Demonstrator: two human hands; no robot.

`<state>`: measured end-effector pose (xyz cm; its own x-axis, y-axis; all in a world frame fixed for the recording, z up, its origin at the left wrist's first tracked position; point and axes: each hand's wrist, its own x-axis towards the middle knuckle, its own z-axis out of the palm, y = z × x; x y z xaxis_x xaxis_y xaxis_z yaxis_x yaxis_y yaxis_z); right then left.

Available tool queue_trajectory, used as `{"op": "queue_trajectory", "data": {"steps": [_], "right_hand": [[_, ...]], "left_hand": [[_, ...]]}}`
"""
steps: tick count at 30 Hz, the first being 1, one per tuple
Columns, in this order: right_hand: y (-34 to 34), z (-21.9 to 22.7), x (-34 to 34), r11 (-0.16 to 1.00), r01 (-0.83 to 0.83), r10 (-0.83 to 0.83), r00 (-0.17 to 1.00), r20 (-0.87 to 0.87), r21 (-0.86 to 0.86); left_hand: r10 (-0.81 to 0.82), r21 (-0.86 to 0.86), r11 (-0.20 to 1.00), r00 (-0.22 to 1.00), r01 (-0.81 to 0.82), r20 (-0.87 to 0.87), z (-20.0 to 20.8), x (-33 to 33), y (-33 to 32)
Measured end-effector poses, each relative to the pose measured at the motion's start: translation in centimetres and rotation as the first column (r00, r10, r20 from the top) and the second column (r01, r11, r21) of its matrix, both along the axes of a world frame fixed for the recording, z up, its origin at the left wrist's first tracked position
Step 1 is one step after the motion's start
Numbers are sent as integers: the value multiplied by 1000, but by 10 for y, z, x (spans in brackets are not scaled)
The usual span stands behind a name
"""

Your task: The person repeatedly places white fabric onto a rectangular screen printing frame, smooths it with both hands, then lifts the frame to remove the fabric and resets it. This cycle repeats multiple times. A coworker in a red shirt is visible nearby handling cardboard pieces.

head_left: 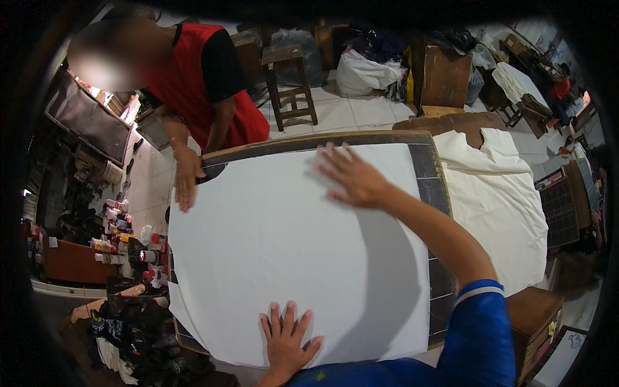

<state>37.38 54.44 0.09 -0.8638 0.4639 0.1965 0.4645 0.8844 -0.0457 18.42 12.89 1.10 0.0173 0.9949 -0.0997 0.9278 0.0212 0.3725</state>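
A white cut fabric panel [284, 226] lies spread over a dark board [428, 164] with pale grid lines. Near the board's front edge, my left hand [287, 338] rests flat on the cloth with fingers spread. My right hand [351, 177] reaches across to the far part of the panel, palm down and fingers apart, slightly blurred. Neither hand grips anything. At the far left corner, beside the curved cutout in the fabric, a co-worker's hand [187, 174] touches the panel's edge.
A co-worker in red and black [213, 84] leans in at the far left. White garments [493, 206] hang over a surface on the right. Behind stands a wooden stool [290, 87]. Bottles and jars [116, 232] crowd the left, above a dark cloth heap [142, 335].
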Motion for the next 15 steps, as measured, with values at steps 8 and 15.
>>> {"op": "queue_trajectory", "data": {"steps": [8,15], "right_hand": [[-65,0,-5,841,-465,477,879,-26,-278],[29,0,-53,990,-127,126,992,-19,-64]], "left_hand": [[-28,27,999,999,28,-20,-4,-3,-1],[-21,2,1000,1000,21,18,0,-4,0]]}}
